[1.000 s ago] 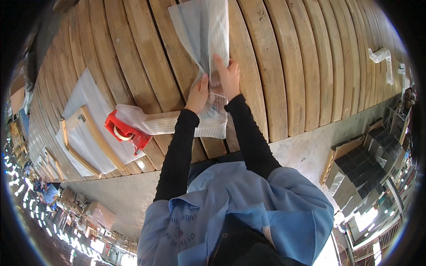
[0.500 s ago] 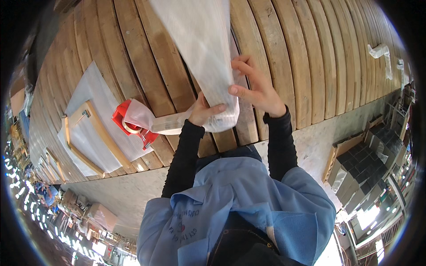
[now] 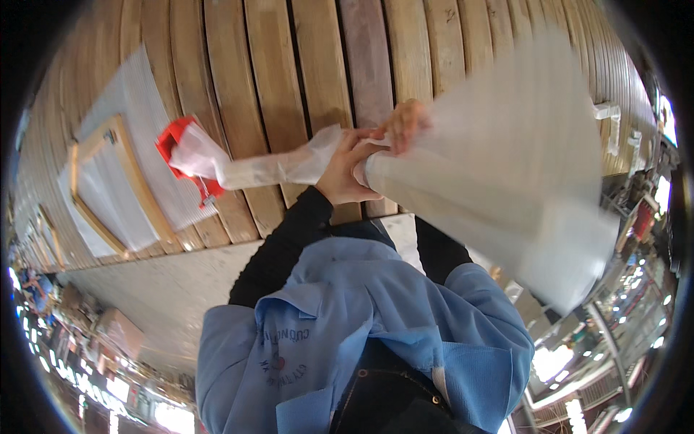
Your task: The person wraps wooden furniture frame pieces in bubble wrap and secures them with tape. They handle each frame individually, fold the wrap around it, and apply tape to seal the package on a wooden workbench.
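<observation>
My left hand (image 3: 341,172) and my right hand (image 3: 406,121) are close together over the wooden slats, both closed on a large translucent plastic sheet (image 3: 520,181). The sheet fans out to the right, blurred by motion. From my left hand a crumpled, rolled length of clear plastic (image 3: 267,168) runs to the left. It reaches a red tape dispenser (image 3: 179,143) lying on the slats. My black sleeves and blue vest fill the lower middle of the picture.
The work surface is made of light wooden slats (image 3: 289,58). At the left a wooden frame (image 3: 108,189) lies on a sheet of bubble wrap (image 3: 141,94). A pale concrete floor (image 3: 159,289) runs below the slats, and shelves with goods stand at the far right.
The plastic sheet has swung from above my hands over to the right. My hands have come closer together, and the view has shifted so the frame and dispenser sit farther left.
</observation>
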The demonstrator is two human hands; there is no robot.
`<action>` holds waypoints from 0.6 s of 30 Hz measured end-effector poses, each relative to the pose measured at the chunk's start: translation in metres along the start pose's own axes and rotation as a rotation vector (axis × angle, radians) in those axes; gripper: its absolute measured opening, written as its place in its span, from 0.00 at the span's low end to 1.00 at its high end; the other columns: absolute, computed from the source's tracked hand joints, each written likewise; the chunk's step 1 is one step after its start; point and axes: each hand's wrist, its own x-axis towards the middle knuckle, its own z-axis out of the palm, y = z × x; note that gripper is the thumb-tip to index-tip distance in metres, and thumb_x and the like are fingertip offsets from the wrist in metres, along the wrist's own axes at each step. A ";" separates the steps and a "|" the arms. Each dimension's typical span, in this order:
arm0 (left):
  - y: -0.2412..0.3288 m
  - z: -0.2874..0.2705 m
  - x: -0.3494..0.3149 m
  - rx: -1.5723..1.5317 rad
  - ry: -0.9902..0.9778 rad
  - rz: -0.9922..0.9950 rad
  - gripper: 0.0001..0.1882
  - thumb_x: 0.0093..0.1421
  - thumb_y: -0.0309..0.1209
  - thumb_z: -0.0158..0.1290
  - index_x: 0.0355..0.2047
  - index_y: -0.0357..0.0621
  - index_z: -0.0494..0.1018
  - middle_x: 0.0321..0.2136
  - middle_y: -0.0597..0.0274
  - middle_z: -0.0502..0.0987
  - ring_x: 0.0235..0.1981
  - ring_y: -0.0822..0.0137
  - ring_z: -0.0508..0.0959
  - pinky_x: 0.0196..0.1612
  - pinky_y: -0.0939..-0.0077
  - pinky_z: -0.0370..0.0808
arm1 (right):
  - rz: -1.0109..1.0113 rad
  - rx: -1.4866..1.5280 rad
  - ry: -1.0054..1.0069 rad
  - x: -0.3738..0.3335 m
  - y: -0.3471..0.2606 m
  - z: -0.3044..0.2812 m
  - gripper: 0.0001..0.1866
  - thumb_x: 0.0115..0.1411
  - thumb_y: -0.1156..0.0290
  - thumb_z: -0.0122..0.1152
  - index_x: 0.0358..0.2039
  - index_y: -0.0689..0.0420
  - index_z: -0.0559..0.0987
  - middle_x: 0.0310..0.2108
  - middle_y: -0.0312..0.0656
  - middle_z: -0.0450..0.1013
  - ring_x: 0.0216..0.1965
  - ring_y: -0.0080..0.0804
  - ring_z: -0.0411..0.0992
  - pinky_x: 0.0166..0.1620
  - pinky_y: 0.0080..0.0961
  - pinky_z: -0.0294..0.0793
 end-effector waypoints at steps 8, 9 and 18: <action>-0.012 0.039 -0.053 0.124 0.429 0.083 0.61 0.28 0.39 0.81 0.63 0.42 0.60 0.57 0.49 0.67 0.60 0.44 0.66 0.63 0.50 0.65 | -0.072 -0.087 0.111 -0.038 -0.015 0.053 0.06 0.63 0.71 0.65 0.40 0.55 0.85 0.40 0.51 0.82 0.47 0.46 0.81 0.72 0.58 0.53; -0.015 0.043 -0.057 0.141 0.467 0.094 0.60 0.28 0.39 0.81 0.63 0.42 0.61 0.57 0.49 0.67 0.61 0.44 0.66 0.64 0.50 0.65 | -0.084 -0.124 0.119 -0.043 -0.017 0.056 0.06 0.63 0.71 0.65 0.40 0.55 0.85 0.40 0.51 0.82 0.48 0.46 0.81 0.72 0.58 0.53; -0.009 0.007 -0.026 0.107 0.206 -0.098 0.52 0.42 0.41 0.77 0.64 0.41 0.63 0.56 0.51 0.76 0.57 0.54 0.77 0.61 0.57 0.71 | 0.070 -0.632 1.311 -0.061 0.000 0.181 0.23 0.71 0.58 0.55 0.61 0.55 0.72 0.59 0.48 0.73 0.62 0.43 0.70 0.71 0.50 0.58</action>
